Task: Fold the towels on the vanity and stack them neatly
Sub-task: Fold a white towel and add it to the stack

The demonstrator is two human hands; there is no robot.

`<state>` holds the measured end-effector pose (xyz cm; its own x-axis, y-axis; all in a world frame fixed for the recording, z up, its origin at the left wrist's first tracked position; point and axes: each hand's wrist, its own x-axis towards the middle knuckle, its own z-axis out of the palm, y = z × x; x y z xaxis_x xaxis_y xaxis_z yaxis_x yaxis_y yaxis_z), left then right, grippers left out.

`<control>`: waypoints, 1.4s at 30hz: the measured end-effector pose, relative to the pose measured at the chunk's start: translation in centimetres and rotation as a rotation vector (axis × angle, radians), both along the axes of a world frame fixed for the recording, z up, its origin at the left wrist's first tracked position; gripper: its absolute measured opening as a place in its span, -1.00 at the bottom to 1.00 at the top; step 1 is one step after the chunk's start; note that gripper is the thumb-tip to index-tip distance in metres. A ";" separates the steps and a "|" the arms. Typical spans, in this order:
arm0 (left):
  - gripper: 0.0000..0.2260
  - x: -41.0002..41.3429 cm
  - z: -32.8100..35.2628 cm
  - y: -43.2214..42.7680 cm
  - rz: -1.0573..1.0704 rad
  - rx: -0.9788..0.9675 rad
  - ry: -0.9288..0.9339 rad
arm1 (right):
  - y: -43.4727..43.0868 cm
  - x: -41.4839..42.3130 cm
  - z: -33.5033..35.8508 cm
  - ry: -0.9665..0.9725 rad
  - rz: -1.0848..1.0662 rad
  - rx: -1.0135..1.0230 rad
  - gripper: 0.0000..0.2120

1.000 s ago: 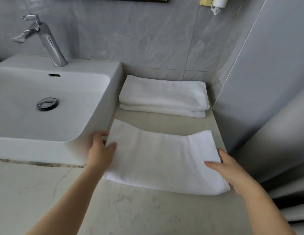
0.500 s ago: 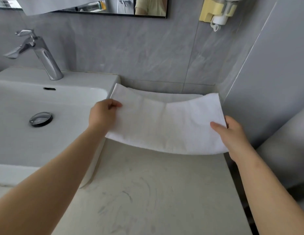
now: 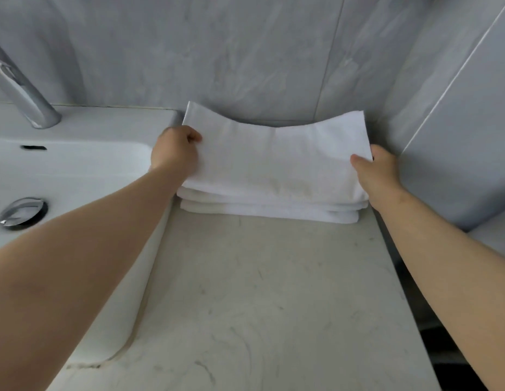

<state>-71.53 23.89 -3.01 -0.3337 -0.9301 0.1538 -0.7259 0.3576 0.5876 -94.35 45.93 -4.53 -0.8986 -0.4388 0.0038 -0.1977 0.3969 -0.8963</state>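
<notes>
The folded towel (image 3: pixel 274 162) held over the stack (image 3: pixel 268 211) at the bench's (image 3: pixel 274 306) far edge.
Your left hand (image 3: pixel 175 153) pinches its left end, your right hand (image 3: pixel 378 176) its right end; the near edge lies on the stack, the far corners stand raised.

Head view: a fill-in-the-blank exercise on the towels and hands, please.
The left hand and right hand grip opposite ends of the top towel, which is ___ in colour.
The towel stack beneath it lies on the countertop, right of the ___.
The wall behind is covered in grey ___.
Missing: white; sink; tiles.
</notes>
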 end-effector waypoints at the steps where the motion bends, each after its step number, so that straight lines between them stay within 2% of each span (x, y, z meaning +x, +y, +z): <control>1: -0.67 -0.2 -0.5 -0.2 -0.008 -0.005 -0.036 | -0.3 -0.4 -0.4 0.013 -0.006 0.035 -0.74; 6: -0.68 -0.4 -2.8 0.0 -0.022 0.042 -0.256 | -1.0 -1.1 -2.1 0.050 -0.022 0.173 -0.72; 11: -0.71 -0.6 -2.9 1.2 -0.048 -0.005 -0.364 | -0.4 -0.5 -2.3 0.154 -0.020 0.264 -0.59; 15: -0.67 0.3 -2.9 3.6 -0.092 -0.175 -0.346 | 0.5 2.5 -1.1 0.327 -0.064 0.390 -0.49; 19: -0.65 2.2 -3.0 8.0 -0.186 -0.242 -0.268 | 2.3 7.9 -1.0 0.365 0.057 0.406 -0.46; 23: -0.65 5.4 -3.8 12.5 -0.269 -0.235 -0.228 | 4.4 13.1 -2.1 0.358 0.163 0.425 -0.51; 30: -0.65 11.0 -4.7 17.5 -0.347 -0.097 -0.264 | 7.6 19.7 -3.5 0.320 0.402 0.556 -0.56; 42: -0.66 17.4 -5.5 21.4 -0.326 -0.106 -0.326 | 9.6 26.2 -3.2 0.335 0.545 0.553 -0.60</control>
